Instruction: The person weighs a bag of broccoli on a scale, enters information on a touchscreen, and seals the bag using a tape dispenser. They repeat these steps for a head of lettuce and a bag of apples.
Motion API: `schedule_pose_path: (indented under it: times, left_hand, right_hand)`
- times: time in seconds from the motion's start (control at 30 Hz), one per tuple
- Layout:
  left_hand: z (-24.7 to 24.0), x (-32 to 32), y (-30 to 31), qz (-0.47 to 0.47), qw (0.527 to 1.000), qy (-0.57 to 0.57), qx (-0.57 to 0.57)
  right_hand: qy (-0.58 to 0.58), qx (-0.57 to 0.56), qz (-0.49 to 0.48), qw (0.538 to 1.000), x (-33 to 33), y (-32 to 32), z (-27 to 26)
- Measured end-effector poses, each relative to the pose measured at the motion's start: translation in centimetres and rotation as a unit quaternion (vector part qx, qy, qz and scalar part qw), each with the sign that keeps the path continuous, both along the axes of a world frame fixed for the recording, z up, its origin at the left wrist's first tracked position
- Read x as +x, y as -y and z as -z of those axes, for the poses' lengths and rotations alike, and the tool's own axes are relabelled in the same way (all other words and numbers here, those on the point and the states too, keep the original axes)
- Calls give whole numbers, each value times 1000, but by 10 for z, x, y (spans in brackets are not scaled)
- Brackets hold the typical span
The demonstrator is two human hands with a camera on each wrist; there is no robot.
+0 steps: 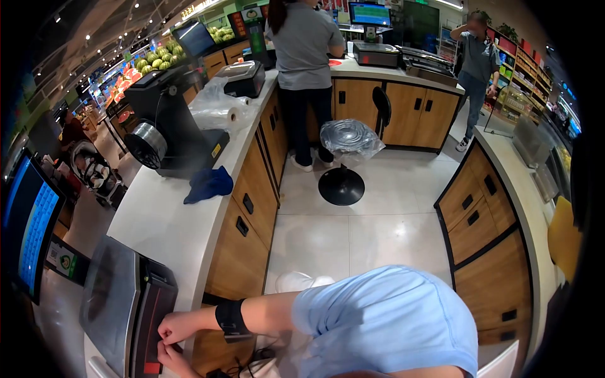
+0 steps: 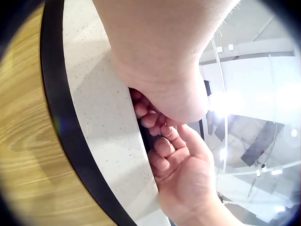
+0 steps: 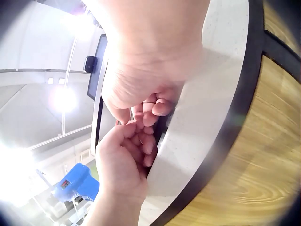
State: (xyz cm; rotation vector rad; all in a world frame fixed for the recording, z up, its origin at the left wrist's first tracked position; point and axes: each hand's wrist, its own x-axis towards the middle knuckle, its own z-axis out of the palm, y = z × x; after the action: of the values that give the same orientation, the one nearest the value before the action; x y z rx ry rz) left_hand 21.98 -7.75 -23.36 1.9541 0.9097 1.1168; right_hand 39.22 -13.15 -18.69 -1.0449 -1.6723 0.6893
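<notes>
Both hands meet at the front of a weighing scale on the white counter. My right hand, with a black band round its wrist, has curled fingers close to the scale's dark front panel. Just below it is my left hand, partly cut off by the frame edge. In the left wrist view, the left hand and right hand face each other, fingertips nearly together. The right wrist view shows curled fingers beside the counter edge. I cannot tell whether anything thin is pinched between them.
A lit screen stands left of the scale. Further along lie a blue cloth, a black machine with a roll and plastic bags. A stool stands on the floor. One person works behind; another stands right.
</notes>
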Motion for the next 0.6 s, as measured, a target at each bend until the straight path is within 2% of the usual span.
schedule_pose_path:
  times: [0.1,0.13,0.23,0.37,0.53,0.6]
  left_hand:
    - [4,0,-3,7,1000,20,-12]
    - [-35,-2,29,-51,997,-56,5]
    - [-47,3,41,-59,996,-59,-7]
    - [-42,-1,36,-59,996,-67,18]
    - [-44,1,39,-61,997,-47,-6]
    - [-10,-2,9,-32,999,-10,-32]
  right_hand:
    - [-6,1,5,1000,0,3,0]
    - [-11,6,7,1000,-1,4,0]
    - [-13,3,8,1000,0,4,-1]
    - [-5,11,12,1000,-1,2,1]
    - [-6,19,19,1000,-2,5,-1]
    - [4,17,24,1000,-2,6,-3]
